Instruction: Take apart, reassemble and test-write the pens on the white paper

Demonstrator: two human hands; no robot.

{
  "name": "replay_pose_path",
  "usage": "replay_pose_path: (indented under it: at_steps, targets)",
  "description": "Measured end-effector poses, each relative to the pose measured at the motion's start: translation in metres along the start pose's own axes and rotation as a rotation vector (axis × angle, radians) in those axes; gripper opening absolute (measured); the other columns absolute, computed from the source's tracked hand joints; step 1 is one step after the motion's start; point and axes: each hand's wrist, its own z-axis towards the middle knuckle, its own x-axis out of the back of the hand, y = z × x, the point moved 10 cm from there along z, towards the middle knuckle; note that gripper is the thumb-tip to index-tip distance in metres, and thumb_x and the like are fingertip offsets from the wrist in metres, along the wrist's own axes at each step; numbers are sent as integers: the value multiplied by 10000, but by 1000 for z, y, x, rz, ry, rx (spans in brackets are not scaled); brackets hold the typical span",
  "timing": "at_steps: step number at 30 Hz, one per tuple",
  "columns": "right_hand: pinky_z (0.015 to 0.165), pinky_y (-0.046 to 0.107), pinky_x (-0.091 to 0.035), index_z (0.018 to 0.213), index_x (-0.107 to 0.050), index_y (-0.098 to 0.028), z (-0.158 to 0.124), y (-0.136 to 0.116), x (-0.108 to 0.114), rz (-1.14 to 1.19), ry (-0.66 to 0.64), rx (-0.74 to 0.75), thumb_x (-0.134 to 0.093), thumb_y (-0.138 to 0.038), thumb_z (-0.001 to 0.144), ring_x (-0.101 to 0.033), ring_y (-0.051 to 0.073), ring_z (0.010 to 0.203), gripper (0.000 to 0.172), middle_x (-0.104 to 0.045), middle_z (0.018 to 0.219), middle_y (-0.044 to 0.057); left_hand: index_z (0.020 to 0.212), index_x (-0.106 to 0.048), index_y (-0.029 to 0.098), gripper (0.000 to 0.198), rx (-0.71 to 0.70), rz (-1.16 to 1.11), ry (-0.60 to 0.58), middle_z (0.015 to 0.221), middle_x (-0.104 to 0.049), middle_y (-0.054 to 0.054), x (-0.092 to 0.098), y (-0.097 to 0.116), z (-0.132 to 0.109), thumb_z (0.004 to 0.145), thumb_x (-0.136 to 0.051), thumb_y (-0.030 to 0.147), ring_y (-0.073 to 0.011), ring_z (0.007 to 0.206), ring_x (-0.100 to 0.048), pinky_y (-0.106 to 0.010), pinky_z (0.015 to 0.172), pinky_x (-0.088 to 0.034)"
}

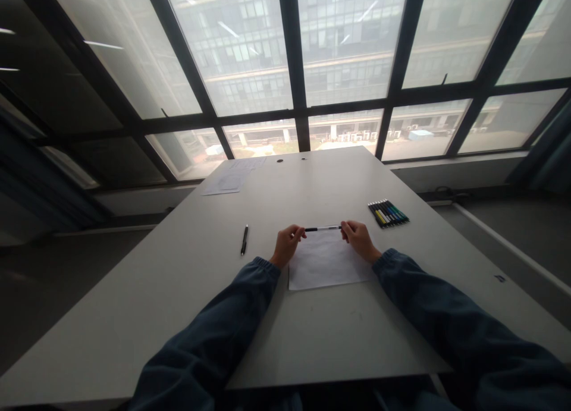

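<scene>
Between my two hands a slim pen [323, 228] is held level, its left part black and its right part pale with dark marks. My left hand [289, 244] pinches the black end. The other end sits in the closed fingers of my right hand [358, 239]. Under the pen lies a white sheet of paper [328, 265], its far edge partly hidden by the hands. To the left of my left hand a black pen [244, 240] rests on the table. Beyond my right hand is a row of several pens [388, 213] in dark, yellow, blue and green.
The long white table [178, 316] reaches toward large framed windows [348, 42]. More printed papers [229, 178] lie at its far left. Two small dark spots [280, 160] mark the far end. A small dark mark [499, 278] is near the right edge.
</scene>
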Motion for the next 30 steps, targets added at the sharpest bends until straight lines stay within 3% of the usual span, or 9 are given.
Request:
replay_pose_path:
  at_steps: [22,30]
  targets:
    - [449,233,-360,589,-553,-182,0,-4,1,22,5,-2,-545,-511,873,-477,111,446,436,-562,512,5,784,-713,168,279,-20,2,7,724,-709,-25,-1,-7,1,881,-614,411,-121,579,-587,-220,544,-441]
    - [451,232,-380,695,-597,-174,0,0,0,86,-1,-3,-576,-504,866,-495,116,474,372,-588,573,6,822,-714,173,289,0,6,52,732,-715,-27,3,-12,1,850,-648,453,-126,574,-589,-231,552,-457]
